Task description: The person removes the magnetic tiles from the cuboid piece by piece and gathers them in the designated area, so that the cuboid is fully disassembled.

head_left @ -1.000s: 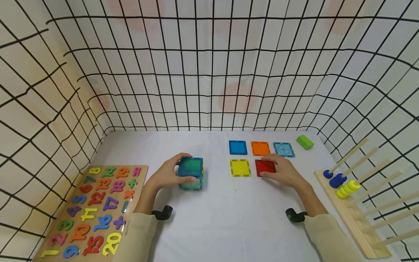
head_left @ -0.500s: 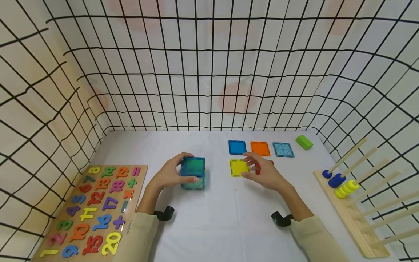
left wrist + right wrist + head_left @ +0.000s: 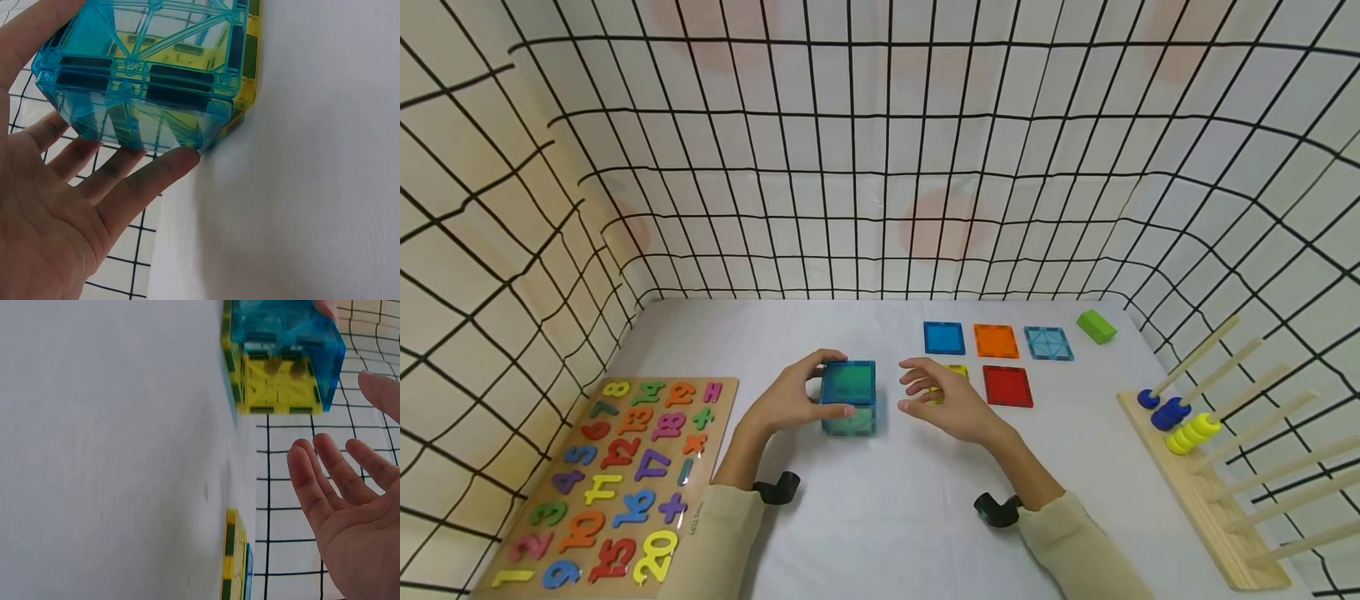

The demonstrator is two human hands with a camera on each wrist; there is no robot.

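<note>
A box of see-through magnetic tiles (image 3: 848, 385) stands on the table, blue-green on top and front, with yellow at its base and side. My left hand (image 3: 790, 402) grips it from the left, thumb at the front and fingers behind; the left wrist view shows fingertips along a clear blue wall (image 3: 134, 115). In the right wrist view the side facing my right hand is uncovered, showing a yellow tile (image 3: 281, 387) inside. My right hand (image 3: 958, 408) is off to the box's right, fingers loosely bent and holding nothing. It partly hides a flat yellow tile (image 3: 958, 369).
A red tile (image 3: 1007, 387) lies right of the yellow one. Behind are blue (image 3: 943, 338), orange (image 3: 996, 341) and light-blue (image 3: 1048, 343) tiles and a green block (image 3: 1097, 327). A number board (image 3: 700, 517) lies left, a wooden peg rack (image 3: 1210, 500) right. Black wire mesh surrounds the table.
My right hand has left the red tile, which stays flat on the table, and moved left past the yellow tile toward the box. My left hand has shifted the box slightly right.
</note>
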